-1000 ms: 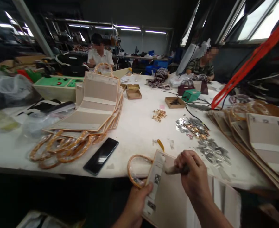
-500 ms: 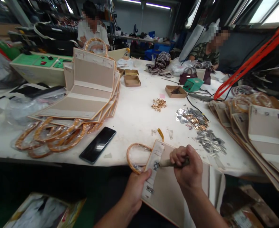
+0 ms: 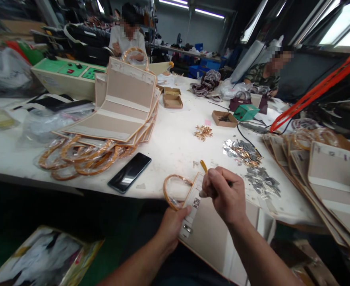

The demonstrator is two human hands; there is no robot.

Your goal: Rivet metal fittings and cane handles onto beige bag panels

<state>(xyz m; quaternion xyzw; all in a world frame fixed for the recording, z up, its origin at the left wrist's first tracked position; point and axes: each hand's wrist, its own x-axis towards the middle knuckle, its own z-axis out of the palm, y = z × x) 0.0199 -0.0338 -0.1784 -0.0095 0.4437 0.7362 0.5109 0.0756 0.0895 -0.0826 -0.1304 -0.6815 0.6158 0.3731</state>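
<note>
My left hand (image 3: 171,227) grips the near edge of a beige bag panel (image 3: 212,234), its thumb lying on the pale edge strip. A plastic-wrapped orange-brown bag handle (image 3: 166,190) curves out beyond that edge. Two small metal plates sit on the strip: one square plate (image 3: 196,203) by my thumb, one oblong plate (image 3: 188,228) nearer me. My right hand (image 3: 227,194) is closed round a short tool (image 3: 203,194) with a pale blunt end. Most of the tool is hidden in my fist. Its end is just above the strip, close to the square plate.
A black phone (image 3: 130,172) lies left of the panel. Stacked bag panels stand at left (image 3: 127,103) and right (image 3: 328,167). Gold fasteners (image 3: 203,132) and loose metal plates (image 3: 262,182) lie in piles. A yellow-handled tool (image 3: 204,166) is behind the panel. Two people sit across the table.
My right hand has shifted left and slightly up, turning so less of the tool shows. My left hand keeps its hold on the panel. The whole view has shifted a little.
</note>
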